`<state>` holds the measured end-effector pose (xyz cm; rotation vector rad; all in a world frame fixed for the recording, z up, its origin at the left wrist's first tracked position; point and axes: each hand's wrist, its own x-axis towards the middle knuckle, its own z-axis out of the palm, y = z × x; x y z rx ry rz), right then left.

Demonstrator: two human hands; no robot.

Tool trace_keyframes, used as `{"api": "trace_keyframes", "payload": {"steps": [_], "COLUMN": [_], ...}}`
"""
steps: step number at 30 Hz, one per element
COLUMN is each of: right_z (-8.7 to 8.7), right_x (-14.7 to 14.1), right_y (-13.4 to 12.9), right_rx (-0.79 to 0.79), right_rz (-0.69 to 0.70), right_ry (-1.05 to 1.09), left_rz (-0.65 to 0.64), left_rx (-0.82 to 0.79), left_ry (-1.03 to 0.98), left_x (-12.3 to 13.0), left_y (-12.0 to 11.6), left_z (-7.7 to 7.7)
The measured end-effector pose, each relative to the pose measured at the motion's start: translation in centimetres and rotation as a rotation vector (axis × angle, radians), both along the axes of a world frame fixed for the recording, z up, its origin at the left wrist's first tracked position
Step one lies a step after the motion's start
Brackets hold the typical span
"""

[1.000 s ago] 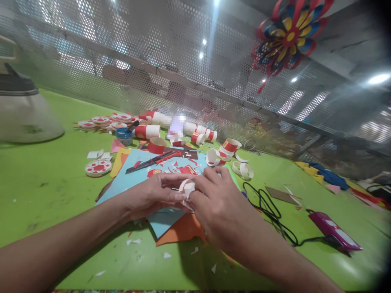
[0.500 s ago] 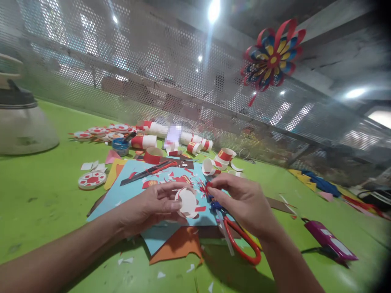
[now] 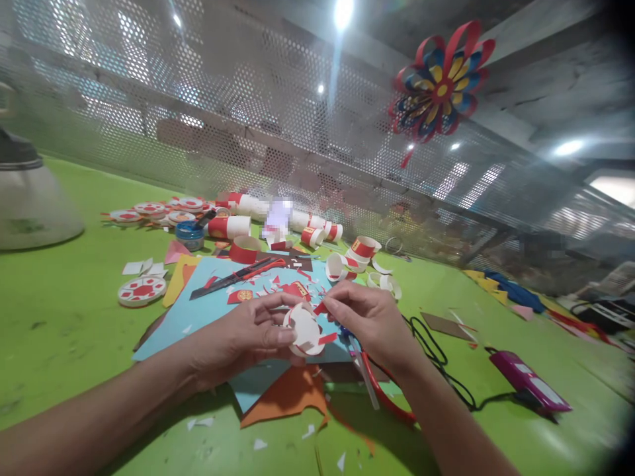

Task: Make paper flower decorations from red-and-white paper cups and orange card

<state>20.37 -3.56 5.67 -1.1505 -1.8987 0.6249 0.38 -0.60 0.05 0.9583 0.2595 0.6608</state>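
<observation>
My left hand (image 3: 243, 336) is closed around the rim of a white round paper cup bottom (image 3: 305, 330), its flat disc turned up towards me. A short red tab sticks out from its right edge. Between thumb and forefinger, my right hand (image 3: 372, 324) pinches a small red paper strip (image 3: 320, 308), close beside the cup bottom's upper right edge. Red-handled scissors (image 3: 389, 400) lie partly hidden under my right hand and wrist. Beneath both hands is a light blue sheet (image 3: 183, 324) strewn with red paper scraps.
A black-and-red long tool (image 3: 233, 279) lies on the sheet. Behind are cut paper cups (image 3: 362, 248), a blue jar (image 3: 189, 235) and decorated discs (image 3: 141, 291). At right sits a purple device (image 3: 528, 380) with a black cord. A paper flower (image 3: 441, 86) hangs above.
My right hand has moved left, from above the scissors to beside the cup bottom, bringing the red strip close to it. The left hand keeps its hold. The view has shifted slightly.
</observation>
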Motion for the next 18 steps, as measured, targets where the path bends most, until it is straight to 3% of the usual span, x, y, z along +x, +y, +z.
{"api": "trace_keyframes", "payload": {"steps": [7, 12, 18], "right_z": [-0.67, -0.99, -0.99], "right_x": [-0.63, -0.81, -0.56], "right_y": [0.01, 0.02, -0.04], "right_rx": [0.159, 0.306, 0.322], "right_rz": [-0.078, -0.062, -0.039], "right_ry": [-0.03, -0.113, -0.169], "left_rz": [0.0, 0.008, 0.018], "left_rx": [-0.002, 0.011, 0.015], "left_ry": [0.024, 0.04, 0.037], "left_x": [0.11, 0.09, 0.13], "left_y": [0.01, 0.04, 0.02], "left_z": [0.25, 0.13, 0.11]}}
